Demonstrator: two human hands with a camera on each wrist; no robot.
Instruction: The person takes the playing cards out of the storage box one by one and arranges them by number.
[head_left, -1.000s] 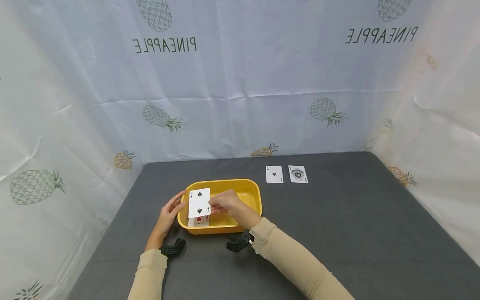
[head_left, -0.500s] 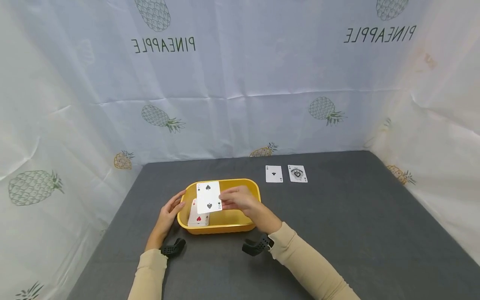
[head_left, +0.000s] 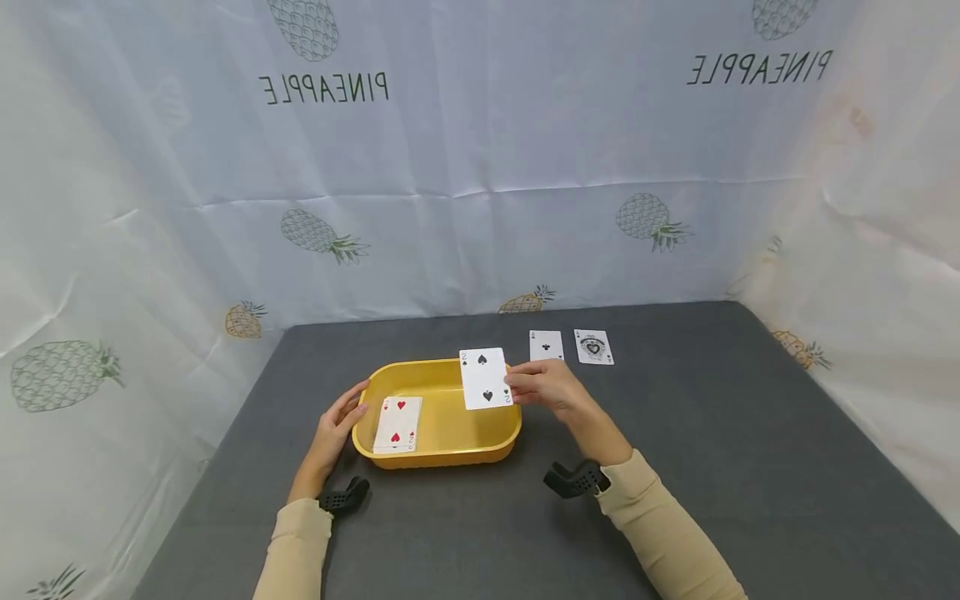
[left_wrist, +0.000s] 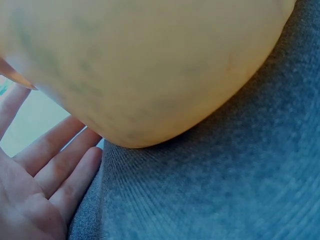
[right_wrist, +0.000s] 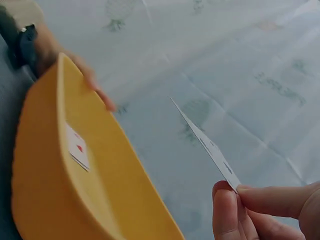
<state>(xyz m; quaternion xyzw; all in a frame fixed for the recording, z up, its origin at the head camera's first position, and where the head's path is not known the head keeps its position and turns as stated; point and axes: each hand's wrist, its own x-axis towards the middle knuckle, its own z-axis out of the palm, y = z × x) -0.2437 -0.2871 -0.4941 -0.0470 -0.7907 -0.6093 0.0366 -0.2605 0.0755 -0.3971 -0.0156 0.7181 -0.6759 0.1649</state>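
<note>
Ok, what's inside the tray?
The tray has the two of hearts at left, atop at least one mostly covered card. In head view, the two of spades hides the far right corner.

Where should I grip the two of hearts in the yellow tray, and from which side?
Probably pinch the right long edge of the two of hearts, coming from the right. It lies flat near the left end of the yellow tray, where the left hand is at the rim; bare floor borders its right edge.
</note>
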